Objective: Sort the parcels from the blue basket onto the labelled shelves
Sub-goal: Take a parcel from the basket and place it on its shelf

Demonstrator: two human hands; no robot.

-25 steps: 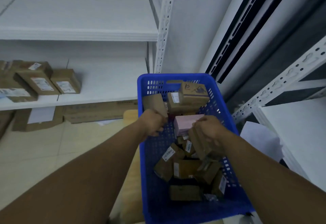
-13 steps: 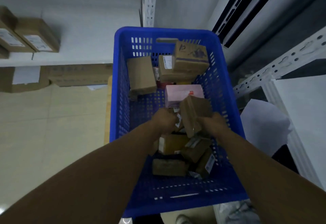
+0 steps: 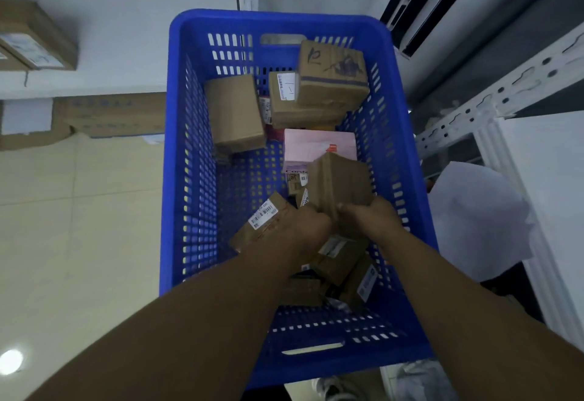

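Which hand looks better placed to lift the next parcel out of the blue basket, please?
Likely the right hand: its fingers curl round a plain brown parcel raised above the others. The left hand sits low beside a barcoded parcel, its grip unclear.

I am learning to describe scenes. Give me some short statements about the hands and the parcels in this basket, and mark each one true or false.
1. The right hand grips a brown parcel over the blue basket. True.
2. The pink box lies on the floor beside the basket. False: it lies inside the basket, among the parcels.
3. A parcel with purple print sits at the basket's far end. True.
4. The left hand rests on a white shelf. False: it is down in the basket, close beside the right hand.
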